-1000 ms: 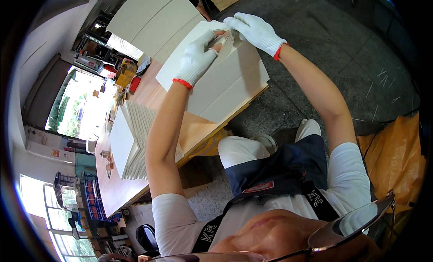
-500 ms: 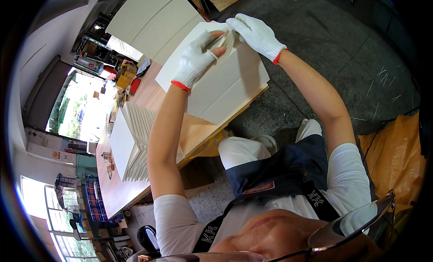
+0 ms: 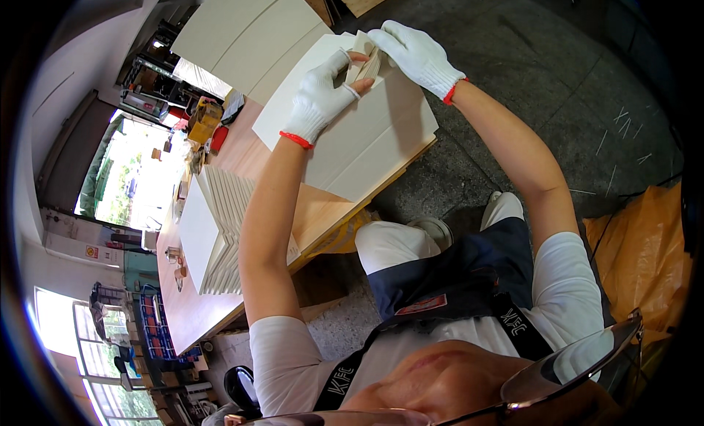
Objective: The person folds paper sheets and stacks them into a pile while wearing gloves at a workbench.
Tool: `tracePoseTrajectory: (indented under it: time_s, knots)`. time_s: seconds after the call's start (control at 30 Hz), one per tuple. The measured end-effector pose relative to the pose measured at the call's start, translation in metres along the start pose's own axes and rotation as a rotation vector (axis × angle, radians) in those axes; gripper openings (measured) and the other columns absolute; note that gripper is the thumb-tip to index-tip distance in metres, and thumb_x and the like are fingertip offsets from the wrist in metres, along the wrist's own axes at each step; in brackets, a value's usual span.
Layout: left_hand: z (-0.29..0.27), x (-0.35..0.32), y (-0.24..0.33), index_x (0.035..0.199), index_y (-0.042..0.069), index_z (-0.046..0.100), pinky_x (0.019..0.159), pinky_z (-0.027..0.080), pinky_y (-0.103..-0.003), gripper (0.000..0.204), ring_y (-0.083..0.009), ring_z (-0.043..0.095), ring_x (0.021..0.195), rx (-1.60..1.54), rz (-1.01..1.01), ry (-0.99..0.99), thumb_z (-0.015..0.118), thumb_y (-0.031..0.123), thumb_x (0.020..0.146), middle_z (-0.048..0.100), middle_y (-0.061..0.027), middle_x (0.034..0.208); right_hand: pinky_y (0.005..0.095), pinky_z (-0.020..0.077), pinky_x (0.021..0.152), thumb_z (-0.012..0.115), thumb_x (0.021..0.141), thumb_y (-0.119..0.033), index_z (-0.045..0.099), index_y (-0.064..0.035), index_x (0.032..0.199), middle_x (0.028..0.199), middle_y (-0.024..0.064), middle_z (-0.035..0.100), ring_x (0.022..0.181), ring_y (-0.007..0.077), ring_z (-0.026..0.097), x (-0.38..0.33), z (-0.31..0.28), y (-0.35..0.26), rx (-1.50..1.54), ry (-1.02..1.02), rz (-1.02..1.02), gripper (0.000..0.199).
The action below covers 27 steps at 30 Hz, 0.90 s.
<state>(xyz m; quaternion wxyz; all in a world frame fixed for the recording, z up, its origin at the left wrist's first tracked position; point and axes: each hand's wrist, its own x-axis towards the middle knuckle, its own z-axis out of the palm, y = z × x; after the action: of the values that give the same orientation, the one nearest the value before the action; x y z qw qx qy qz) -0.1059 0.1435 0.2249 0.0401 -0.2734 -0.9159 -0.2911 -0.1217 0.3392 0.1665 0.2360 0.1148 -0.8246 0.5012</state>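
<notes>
Yellow box: the yellow box [image 3: 205,123] stands among clutter at the far left part of the counter [image 3: 238,144]; its contents are too small to tell.
Metal tin: a small metal tin [image 3: 172,254] sits near the counter's left edge; what it holds cannot be made out.
Blue crates: the blue crates [image 3: 154,320] are well apart from the work, at lower left; their contents are blurred.
Stack in hand: the stack of white sheets [image 3: 367,144] lies on the counter in front of the person, a bunch of its edges [image 3: 372,68] bent up and fanned between the two hands.
Left hand: the left hand [image 3: 317,96], in a white glove with a red cuff, lies over the top of the stack; bare thumb and forefinger tips show, parted, both at the left side of the fanned edges. Whether they pinch any sheet, I cannot tell.
Right hand: the right hand [image 3: 419,56], gloved alike, reaches the far upper end of the fanned edges, fingers together and bent; their tips are partly hidden, so their grip cannot be told.
Second stack: a zigzag-edged stack of white pieces [image 3: 213,232] rests on the counter, left of the left forearm.
Pale panels: large pale panels [image 3: 246,34] lie beyond the counter.
Floor: thin white strips [image 3: 623,125] are scattered at right.
</notes>
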Motion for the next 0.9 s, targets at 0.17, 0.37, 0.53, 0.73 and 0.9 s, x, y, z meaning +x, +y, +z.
tracePoseTrajectory:
  time_s: [0.17,0.37,0.53,0.73,0.9]
  knots:
    - [-0.001,0.002,-0.002,0.119,0.013,0.063,0.073,0.049,-0.033,0.032,-0.0194,0.061,0.076,0.03,0.002,-0.017,0.065,0.024,0.089,0.065,-0.0107,0.085,0.043,0.0467,0.075,0.04,0.096,-0.055,0.059,-0.0094,0.101,0.089,0.0161,0.065,0.086,0.0357,0.062,0.0,-0.001,0.001,0.02,-0.011,0.015,0.05]
    - [0.001,0.0,-0.003,0.125,0.01,0.061,0.081,0.045,-0.027,0.033,-0.0141,0.055,0.082,-0.037,0.177,0.07,0.051,0.008,0.094,0.063,-0.0042,0.093,0.0429,0.047,0.076,0.039,0.096,-0.055,0.059,-0.0099,0.103,0.089,0.0167,0.065,0.086,0.036,0.063,-0.002,-0.002,-0.005,-0.024,-0.024,0.034,0.05]
    - [0.002,0.003,-0.012,0.125,0.017,0.061,0.08,0.05,-0.032,0.034,-0.0218,0.064,0.085,0.095,0.168,0.011,0.06,0.021,0.091,0.068,-0.0123,0.096,0.0362,0.0463,0.073,0.039,0.098,-0.055,0.06,-0.0128,0.104,0.082,0.0088,0.064,0.079,0.0259,0.063,0.002,0.003,0.003,-0.039,0.001,-0.014,0.047]
    - [0.001,0.0,0.004,0.127,0.018,0.061,0.078,0.049,-0.031,0.039,-0.0197,0.062,0.082,0.089,0.111,-0.006,0.065,0.019,0.088,0.067,-0.0101,0.092,0.0348,0.0456,0.072,0.041,0.096,-0.058,0.062,-0.0119,0.101,0.083,0.0071,0.063,0.077,0.022,0.061,0.003,-0.005,0.009,0.025,-0.032,-0.007,0.05]
    - [-0.001,-0.005,0.006,0.127,0.019,0.062,0.073,0.048,-0.03,0.034,-0.0169,0.058,0.074,0.0,0.099,0.012,0.054,0.017,0.094,0.06,-0.0084,0.082,0.0401,0.0471,0.064,0.039,0.096,-0.057,0.063,-0.012,0.093,0.076,0.0099,0.063,0.073,0.027,0.064,-0.005,-0.037,-0.001,-0.49,-0.244,-0.028,0.051]
